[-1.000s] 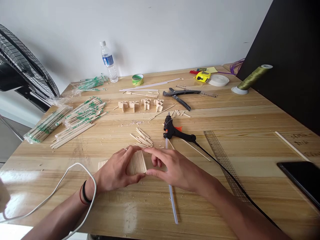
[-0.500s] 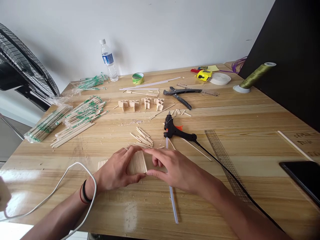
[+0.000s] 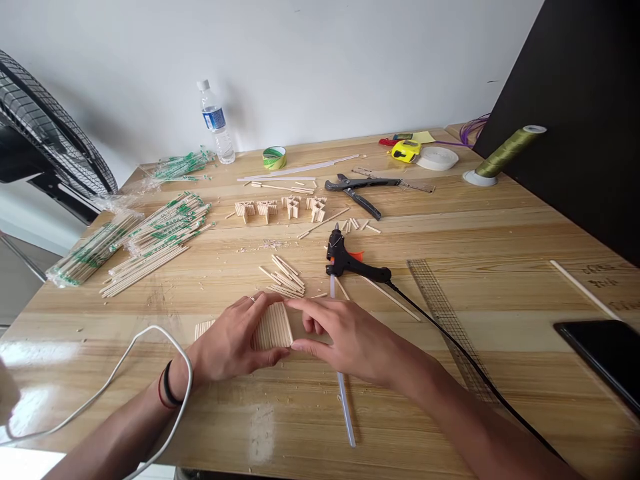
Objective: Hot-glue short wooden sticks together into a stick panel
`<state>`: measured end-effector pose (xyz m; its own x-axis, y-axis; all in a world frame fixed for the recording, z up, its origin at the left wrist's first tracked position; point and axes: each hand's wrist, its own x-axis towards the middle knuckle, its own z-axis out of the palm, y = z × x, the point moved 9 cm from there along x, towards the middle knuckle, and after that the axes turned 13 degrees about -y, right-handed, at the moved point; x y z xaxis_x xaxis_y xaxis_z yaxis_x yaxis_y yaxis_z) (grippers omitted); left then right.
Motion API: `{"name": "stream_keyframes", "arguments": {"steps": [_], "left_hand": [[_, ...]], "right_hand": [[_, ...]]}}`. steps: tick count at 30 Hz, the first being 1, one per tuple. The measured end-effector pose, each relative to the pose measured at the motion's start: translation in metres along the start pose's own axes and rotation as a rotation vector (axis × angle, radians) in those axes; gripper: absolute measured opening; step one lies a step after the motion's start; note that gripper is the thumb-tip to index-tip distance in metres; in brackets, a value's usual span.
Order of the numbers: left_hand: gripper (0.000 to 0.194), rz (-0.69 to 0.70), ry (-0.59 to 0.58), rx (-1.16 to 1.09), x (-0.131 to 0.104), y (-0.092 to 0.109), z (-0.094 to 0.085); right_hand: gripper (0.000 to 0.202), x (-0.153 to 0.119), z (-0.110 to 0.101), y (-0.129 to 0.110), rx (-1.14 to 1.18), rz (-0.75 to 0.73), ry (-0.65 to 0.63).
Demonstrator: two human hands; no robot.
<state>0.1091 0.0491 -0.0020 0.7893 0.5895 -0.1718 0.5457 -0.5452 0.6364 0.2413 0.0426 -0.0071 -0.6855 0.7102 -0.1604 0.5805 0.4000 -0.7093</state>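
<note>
A small panel of side-by-side wooden sticks [image 3: 273,327] lies near the table's front, between my hands. My left hand [image 3: 233,337] grips it from the left, thumb along the near edge and fingers along the far edge. At its right end, my right hand [image 3: 333,333] holds the outermost stick, index finger at the far corner and thumb at the near one. Part of another row of sticks [image 3: 203,329] shows beyond my left wrist. Loose cut sticks [image 3: 285,277] lie just past the panel, and a black glue gun [image 3: 350,260] rests behind my right hand.
Several small stick pieces [image 3: 267,210], a cutter [image 3: 365,190] and a bottle [image 3: 217,127] stand or lie farther back. Wrapped sticks [image 3: 165,230] are at left. A clear ruler [image 3: 445,313], black cable [image 3: 475,363] and phone [image 3: 600,360] lie right; a white cable [image 3: 125,353] crosses my left forearm.
The camera view has shifted very slightly, moving the table items a little to the left in the picture. Both hands keep their hold on the stick panel.
</note>
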Motion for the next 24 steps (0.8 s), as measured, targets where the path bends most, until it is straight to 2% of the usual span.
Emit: {"name": "stream_keyframes", "arguments": {"steps": [24], "left_hand": [[0.063,-0.014,-0.007,-0.008,0.0007,-0.0011,0.0005]], "right_hand": [[0.058,0.0015,0.0006,0.0013,0.013,0.007,-0.008]]}}
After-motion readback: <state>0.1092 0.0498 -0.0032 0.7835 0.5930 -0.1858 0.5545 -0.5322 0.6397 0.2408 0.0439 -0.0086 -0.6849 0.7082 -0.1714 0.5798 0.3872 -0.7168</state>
